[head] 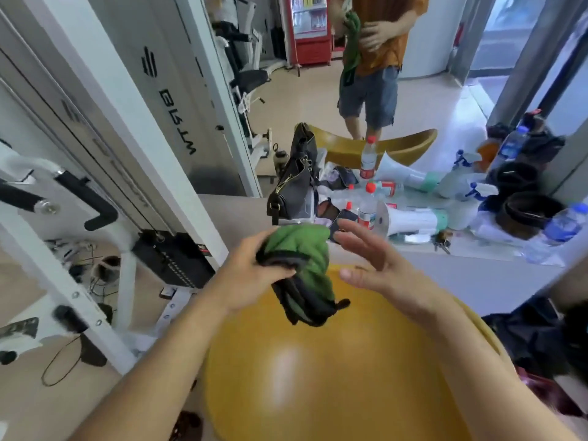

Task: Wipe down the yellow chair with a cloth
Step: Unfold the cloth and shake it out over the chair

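One yellow chair (318, 370); left hand (249, 276) grips one green cloth (300, 256), right hand (378, 265) spread.

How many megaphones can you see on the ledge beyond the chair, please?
1: the white megaphone lies on its side on the ledge, right of a red-capped bottle. The one behind it appears to be its mirror reflection; clutter could hide others.

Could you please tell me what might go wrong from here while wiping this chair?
1. The cloth is bunched in the left hand, with an end dangling; it could slip or wipe poorly.
2. Bottles and a black bag stand just beyond the yellow chair; a wide sweep might knock them over.
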Motion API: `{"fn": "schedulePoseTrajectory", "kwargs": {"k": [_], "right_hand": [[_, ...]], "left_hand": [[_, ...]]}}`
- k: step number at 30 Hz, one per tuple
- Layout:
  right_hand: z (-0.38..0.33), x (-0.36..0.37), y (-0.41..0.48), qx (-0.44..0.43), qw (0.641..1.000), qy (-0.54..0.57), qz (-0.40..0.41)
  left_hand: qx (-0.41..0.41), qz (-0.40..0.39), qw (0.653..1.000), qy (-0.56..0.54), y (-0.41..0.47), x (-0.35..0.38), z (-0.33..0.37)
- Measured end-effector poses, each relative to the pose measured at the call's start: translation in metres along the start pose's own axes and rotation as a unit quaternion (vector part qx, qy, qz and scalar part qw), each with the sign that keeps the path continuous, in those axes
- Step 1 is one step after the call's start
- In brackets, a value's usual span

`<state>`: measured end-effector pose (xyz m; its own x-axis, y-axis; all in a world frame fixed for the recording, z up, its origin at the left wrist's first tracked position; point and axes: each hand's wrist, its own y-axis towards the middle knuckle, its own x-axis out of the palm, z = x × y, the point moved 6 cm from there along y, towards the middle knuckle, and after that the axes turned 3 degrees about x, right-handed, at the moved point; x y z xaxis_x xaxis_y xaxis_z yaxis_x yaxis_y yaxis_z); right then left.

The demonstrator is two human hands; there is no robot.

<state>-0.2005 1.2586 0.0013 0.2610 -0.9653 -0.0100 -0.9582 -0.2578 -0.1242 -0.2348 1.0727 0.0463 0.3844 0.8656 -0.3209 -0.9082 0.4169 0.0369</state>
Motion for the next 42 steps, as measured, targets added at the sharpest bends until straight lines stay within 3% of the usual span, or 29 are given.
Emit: {"fn": "schedulePoseTrajectory", "kwargs": {"k": [2, 4, 9, 12, 13, 15, 17, 19, 22, 25, 27, 29, 32, 34, 36, 37, 39, 40, 42], "right_hand": [[0.026, 0.000, 0.027, 0.035, 0.992, -0.011, -0.122], [0.056, -0.004, 0.047, 0.092, 0.982, 0.001, -0.166], [0.119, -0.036, 0.075, 0.184, 0.970, 0.145, -0.061], [0.136, -0.044, 0.102, 0.214, 0.878, 0.428, 0.000], [0.137, -0.048, 0.114, 0.204, 0.849, 0.487, 0.008], [0.137, -0.060, 0.136, 0.178, 0.827, 0.532, 0.027], [0.150, -0.072, 0.160, 0.182, 0.844, 0.500, 0.073], [0.174, -0.087, 0.182, 0.213, 0.873, 0.407, 0.162], [0.204, -0.114, 0.217, 0.203, 0.899, 0.318, 0.223], [0.214, -0.137, 0.261, 0.148, 0.932, 0.262, 0.202], [0.222, -0.149, 0.292, 0.114, 0.932, 0.279, 0.202], [0.229, -0.164, 0.323, 0.080, 0.922, 0.290, 0.244], [0.244, -0.191, 0.363, 0.052, 0.904, 0.257, 0.337], [0.258, -0.201, 0.385, 0.050, 0.903, 0.251, 0.345], [0.275, -0.203, 0.408, 0.075, 0.929, 0.173, 0.318], [0.284, -0.202, 0.420, 0.097, 0.947, 0.078, 0.297], [0.301, -0.197, 0.437, 0.128, 0.952, -0.144, 0.236], [0.310, -0.194, 0.441, 0.149, 0.941, -0.227, 0.203], [0.331, -0.188, 0.443, 0.197, 0.912, -0.331, 0.140]], "left_hand": [[-0.006, -0.015, 0.994, -0.104, 0.039, -0.002, 0.010], [-0.007, -0.017, 0.996, -0.088, 0.081, -0.005, 0.013], [0.019, 0.003, 0.988, 0.155, 0.183, 0.003, -0.020], [0.070, 0.022, 0.968, 0.241, 0.204, 0.028, -0.047], [0.103, -0.003, 0.959, 0.265, 0.205, 0.040, -0.061], [0.136, -0.073, 0.939, 0.307, 0.202, 0.066, -0.099], [0.120, -0.130, 0.923, 0.342, 0.201, 0.084, -0.140], [0.043, -0.154, 0.935, 0.317, 0.211, 0.090, -0.173], [-0.103, -0.130, 0.979, 0.117, 0.243, 0.090, -0.208], [-0.181, -0.090, 0.977, -0.069, 0.290, 0.102, -0.242], [-0.184, -0.031, 0.975, -0.122, 0.331, 0.107, -0.262], [-0.131, 0.003, 0.986, -0.104, 0.374, 0.108, -0.272], [0.012, 0.047, 0.994, 0.094, 0.431, 0.107, -0.275], [0.105, 0.070, 0.956, 0.265, 0.456, 0.110, -0.278], [0.118, 0.017, 0.892, 0.437, 0.478, 0.123, -0.299], [0.093, -0.049, 0.828, 0.550, 0.485, 0.130, -0.317], [0.078, -0.184, 0.666, 0.718, 0.490, 0.141, -0.350], [0.075, -0.230, 0.614, 0.751, 0.489, 0.143, -0.362], [0.049, -0.289, 0.556, 0.777, 0.486, 0.142, -0.384]]}}
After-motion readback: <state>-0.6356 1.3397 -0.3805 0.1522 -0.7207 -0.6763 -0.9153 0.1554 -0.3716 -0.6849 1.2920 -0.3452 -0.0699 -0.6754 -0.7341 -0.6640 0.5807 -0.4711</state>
